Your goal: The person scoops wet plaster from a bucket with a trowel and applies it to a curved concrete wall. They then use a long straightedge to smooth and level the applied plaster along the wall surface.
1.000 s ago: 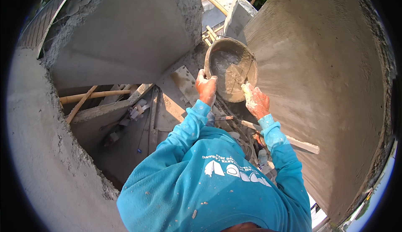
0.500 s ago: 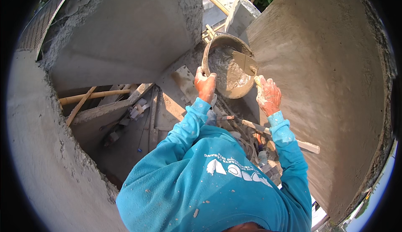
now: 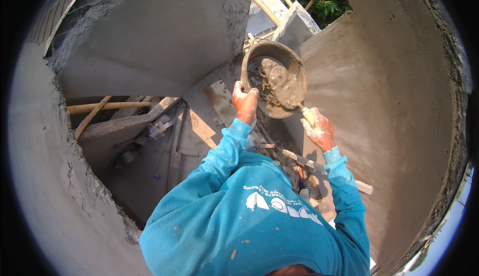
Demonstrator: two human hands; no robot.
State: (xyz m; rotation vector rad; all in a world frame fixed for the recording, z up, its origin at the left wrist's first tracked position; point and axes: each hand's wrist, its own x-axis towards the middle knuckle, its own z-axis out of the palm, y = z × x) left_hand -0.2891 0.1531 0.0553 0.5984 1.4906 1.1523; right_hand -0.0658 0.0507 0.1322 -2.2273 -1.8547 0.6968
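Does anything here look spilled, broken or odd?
Nothing looks spilled. The left hand grips the tilted pan of wet mortar by its rim; the mortar-smeared right hand works a tool in it.

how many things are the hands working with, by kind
round pan of wet mortar, gripped at the rim by the left hand: 1
trowel, held in the right hand: 1
total: 2

A building site, outdoors: rough grey plastered walls (image 3: 164,31) curve around a shaft, with bamboo poles (image 3: 107,107) and timber planks (image 3: 319,166) lying as scaffolding below (green foliage (image 3: 327,1) shows beyond the top edge). A pan of wet mortar (image 3: 277,79) confirms masonry work.
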